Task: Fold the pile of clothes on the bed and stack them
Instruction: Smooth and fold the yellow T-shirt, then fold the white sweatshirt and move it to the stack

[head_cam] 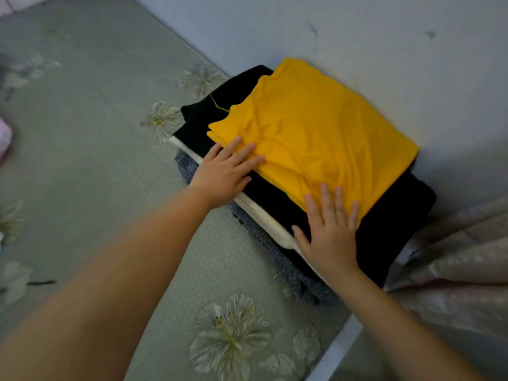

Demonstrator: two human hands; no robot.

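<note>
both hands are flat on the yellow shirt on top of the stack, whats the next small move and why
Probably smooth the yellow shirt outward with the left hand and right hand, then nudge it square. It shows wrinkles and sits askew on the black garment, whose edges stick out past it.

A home bedroom: bed (90,149) covered in a green flower-print mat, pushed against a plain scuffed wall (357,31), folded clothes (316,127) stacked on it, patterned bedding (461,259) beside.
</note>
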